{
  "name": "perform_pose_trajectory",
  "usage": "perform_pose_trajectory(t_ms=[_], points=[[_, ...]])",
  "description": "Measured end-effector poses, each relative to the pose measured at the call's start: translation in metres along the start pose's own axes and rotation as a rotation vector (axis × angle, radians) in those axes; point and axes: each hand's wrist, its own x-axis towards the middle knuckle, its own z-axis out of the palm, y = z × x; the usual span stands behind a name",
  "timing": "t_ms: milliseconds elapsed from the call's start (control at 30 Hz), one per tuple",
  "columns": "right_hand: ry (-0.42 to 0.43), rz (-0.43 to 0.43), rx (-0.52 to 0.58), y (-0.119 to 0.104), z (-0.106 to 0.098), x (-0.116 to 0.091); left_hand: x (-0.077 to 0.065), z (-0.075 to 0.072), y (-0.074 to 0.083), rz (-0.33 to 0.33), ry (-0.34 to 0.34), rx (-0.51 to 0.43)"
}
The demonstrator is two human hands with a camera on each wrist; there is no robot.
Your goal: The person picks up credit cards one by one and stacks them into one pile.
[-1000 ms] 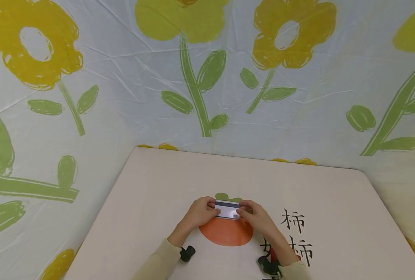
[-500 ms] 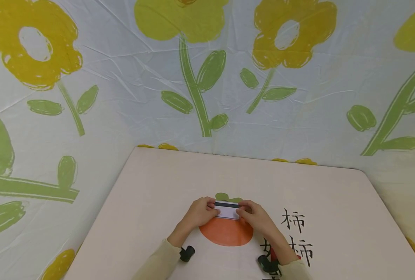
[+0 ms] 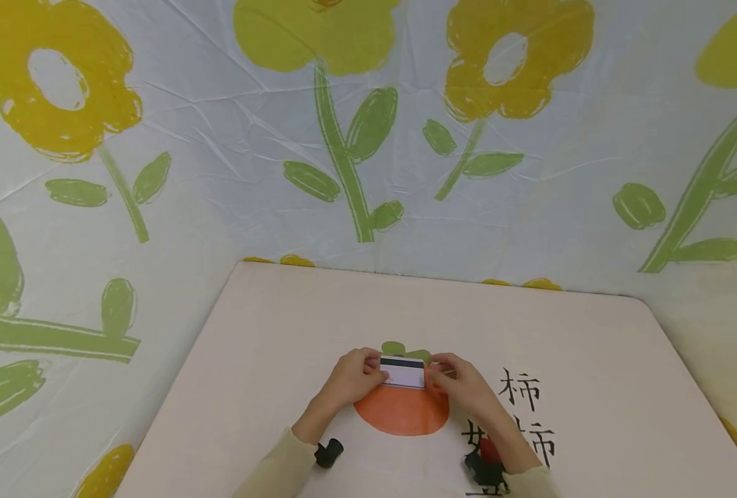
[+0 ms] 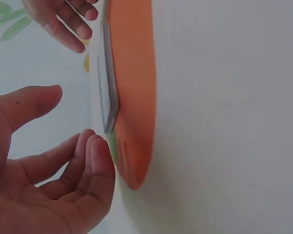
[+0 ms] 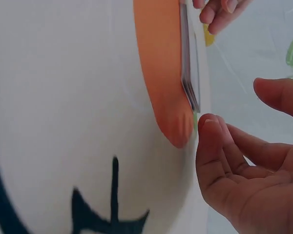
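A white card [image 3: 404, 377] with a dark stripe along its far side lies on the printed orange fruit [image 3: 402, 416] in the head view. Seen edge-on in the wrist views, the card [image 4: 110, 83] shows a layered edge, like a thin stack. My left hand [image 3: 348, 379] is at its left end, thumb overlapping the corner in the head view; the left wrist view shows thumb and loosely bent fingers apart, nothing between them. My right hand [image 3: 464, 387] is just off the right end, its thumb and relaxed fingertips [image 5: 211, 127] spread apart and holding nothing.
The pale tabletop [image 3: 269, 332] carries printed black characters [image 3: 520, 387] to the right. Black wrist devices [image 3: 329, 453] sit below both wrists. A white cloth [image 3: 219, 138] with yellow flowers hangs behind and at the sides.
My right hand has let go of the card and moved slightly right. The left hand's grip has loosened, and the card has stayed almost in place.
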Motion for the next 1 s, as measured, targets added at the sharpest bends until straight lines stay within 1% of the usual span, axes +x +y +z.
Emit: perform_pose_trajectory(t_ms=[200,300,367,533,633,700,800,1000], points=[[0.033,0.017,-0.06,0.004,-0.019,-0.017,-0.003,0.007,0.017,0.07,-0.008,-0.039],[0.057,0.012,-0.117,0.007,-0.03,-0.026,-0.003,0.015,0.027,0.105,-0.025,-0.062],[0.064,0.013,-0.143,0.01,-0.037,-0.033,-0.003,0.022,0.033,0.107,-0.048,-0.082],[0.071,0.02,-0.157,0.018,-0.053,-0.052,-0.004,0.04,0.045,0.121,-0.111,-0.084],[0.082,0.031,-0.163,0.023,-0.062,-0.064,-0.004,0.053,0.051,0.144,-0.151,-0.065],[0.092,0.038,-0.168,0.026,-0.067,-0.071,-0.004,0.061,0.055,0.158,-0.181,-0.074],[0.103,0.049,-0.173,0.032,-0.075,-0.081,-0.004,0.074,0.06,0.174,-0.207,-0.065],[0.115,0.054,-0.156,0.048,-0.093,-0.1,-0.006,0.1,0.069,0.179,-0.268,-0.03]])
